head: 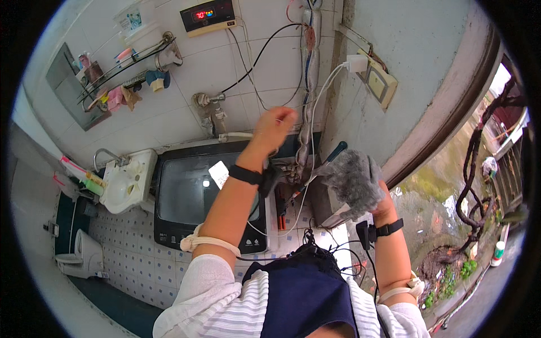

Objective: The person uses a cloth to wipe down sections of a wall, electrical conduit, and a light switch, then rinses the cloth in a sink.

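My left hand [275, 126] is raised in front of the tiled wall, above the back edge of a black top-load washing machine [186, 190]. Its fingers are curled together; whether a thin thing is between them I cannot tell. My right hand [383, 199] grips a fluffy grey cloth or duster [353, 181], which hides most of the fingers. A white cable [312, 135] hangs from a white plug adapter [357, 63] in the wall socket and runs down between my hands, then over the washing machine's edge.
A water tap [211, 99] and foil-wrapped pipe [312, 72] are on the wall. A white washbasin [127, 186] stands left of the machine, a toilet [82, 255] further left. Long-handled tools [299, 192] lean in the corner. On the right, a doorway opens onto wet ground with twisted branches [471, 164].
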A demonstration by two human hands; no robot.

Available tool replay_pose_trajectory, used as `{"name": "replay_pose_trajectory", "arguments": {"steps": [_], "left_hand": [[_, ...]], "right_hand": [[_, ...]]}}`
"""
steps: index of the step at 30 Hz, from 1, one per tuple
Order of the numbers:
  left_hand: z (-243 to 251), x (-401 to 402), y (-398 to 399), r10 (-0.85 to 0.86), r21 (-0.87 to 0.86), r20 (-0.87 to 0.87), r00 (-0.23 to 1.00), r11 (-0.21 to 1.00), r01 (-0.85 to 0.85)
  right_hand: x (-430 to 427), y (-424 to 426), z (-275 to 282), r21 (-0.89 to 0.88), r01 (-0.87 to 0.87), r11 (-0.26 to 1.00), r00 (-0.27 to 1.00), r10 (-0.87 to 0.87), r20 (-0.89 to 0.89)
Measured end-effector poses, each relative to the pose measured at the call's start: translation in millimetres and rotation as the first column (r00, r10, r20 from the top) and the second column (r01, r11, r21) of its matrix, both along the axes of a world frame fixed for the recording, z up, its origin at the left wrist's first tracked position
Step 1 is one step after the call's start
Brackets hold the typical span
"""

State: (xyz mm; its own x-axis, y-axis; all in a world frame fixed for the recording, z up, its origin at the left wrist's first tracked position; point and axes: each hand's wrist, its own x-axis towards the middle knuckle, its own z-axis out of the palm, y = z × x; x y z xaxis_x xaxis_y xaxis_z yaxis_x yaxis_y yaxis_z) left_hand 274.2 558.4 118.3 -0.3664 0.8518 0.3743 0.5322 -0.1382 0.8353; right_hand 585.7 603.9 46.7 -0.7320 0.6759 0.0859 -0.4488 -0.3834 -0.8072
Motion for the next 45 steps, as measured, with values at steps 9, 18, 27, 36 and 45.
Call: {"name": "replay_pose_trajectory", "arguments": {"steps": [9,18,27,36,45], "left_hand": [[24.7,-82.8,3.0,0.425,0.079,-0.033,0.905,0.903,-0.422],[77.6,-168.9,71.0,0.366,0.254,0.280,0.888,0.863,-0.436],[104.8,-247.1,135.4,0.236,0.170,0.758,0.608,0.828,-0.534],[148.7,-267.0,130.3,0.888,0.673,-0.355,0.294,0.460,-0.579],[156.4,-274.6,155.5,0.863,0.515,-0.284,0.418,0.505,-0.692]], "right_hand": [[-112.4,41.2,56.0,0.020,0.015,1.000,0.988,-0.018,0.155],[-292.7,102.3,144.9,0.284,0.349,0.893,0.937,-0.342,-0.076],[-419.9,185.2,206.1,0.561,0.404,0.723,0.742,-0.617,0.261],[-461.3,218.3,210.2,0.485,0.174,0.857,0.849,-0.380,0.367],[-507.7,292.0,180.6,0.284,-0.064,0.957,0.972,-0.004,0.235]]}}
